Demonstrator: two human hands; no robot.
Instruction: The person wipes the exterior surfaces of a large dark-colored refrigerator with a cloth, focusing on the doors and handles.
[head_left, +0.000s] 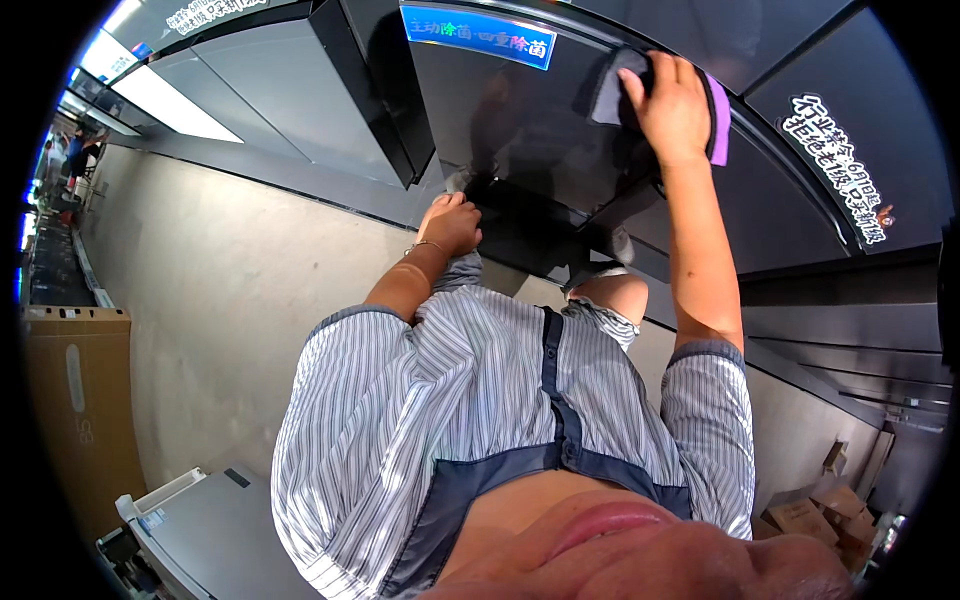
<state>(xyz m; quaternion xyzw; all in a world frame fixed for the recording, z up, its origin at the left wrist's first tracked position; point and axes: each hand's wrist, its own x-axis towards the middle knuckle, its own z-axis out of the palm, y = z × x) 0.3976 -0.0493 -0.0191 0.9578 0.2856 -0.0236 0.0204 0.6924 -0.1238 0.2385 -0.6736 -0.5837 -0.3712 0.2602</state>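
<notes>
My right hand (671, 112) presses a folded cloth (609, 96) against the dark glossy front of a refrigerator (517, 120). Grey fabric shows to the left of the fingers, and a purple edge with a black band sticks out on the right. The palm and fingers hide the middle of the cloth. Low on the left, my left hand (454, 225) is by my bent leg, fingers curled; its palm side is hidden. A bracelet circles that wrist. The refrigerator's shiny surface mirrors my legs and shoes.
A blue sticker (480, 36) and a white-lettered sticker (836, 169) bear writing. Another grey appliance (285, 90) juts out at left. Behind me are a tall cardboard carton (82, 405), a small grey refrigerator (225, 517) and several cardboard boxes (802, 521). People are far left.
</notes>
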